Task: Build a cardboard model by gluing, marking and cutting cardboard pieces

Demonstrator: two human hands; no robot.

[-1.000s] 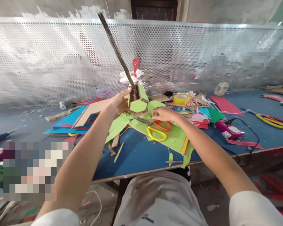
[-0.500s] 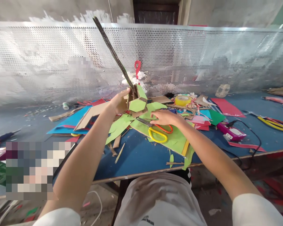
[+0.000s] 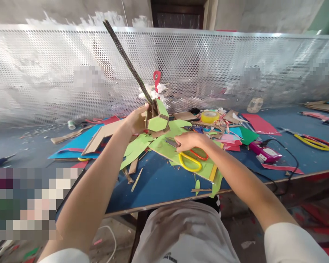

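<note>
My left hand (image 3: pixel 136 118) is wrapped round a cardboard craft piece (image 3: pixel 158 123) faced with green paper hexagons. From the piece a long dark stick (image 3: pixel 126 56) rises, tilted up to the left. My right hand (image 3: pixel 188 140) grips scissors (image 3: pixel 190 164) near the pivot, its fingers closed over them. One scissor loop is yellow, the other orange; the blades point left and are partly covered by my fingers. Beneath the scissors lies a green sheet (image 3: pixel 205 168) with a yellow strip along its edge. Cut green paper (image 3: pixel 137 148) spreads below my left hand.
Behind the work stands a perforated metal screen (image 3: pixel 197 65). White flowers on a red stand (image 3: pixel 157 82) are just beyond the craft piece. Yellow tape (image 3: pixel 210 117), paper scraps, pliers (image 3: pixel 312 141) and a corded purple device (image 3: pixel 265 152) lie to the right. Blue sheets (image 3: pixel 76 144) lie left.
My right hand has closed on the scissors and drawn them slightly right and nearer to me. My left hand still holds the craft piece in much the same place. The view has shifted slightly.
</note>
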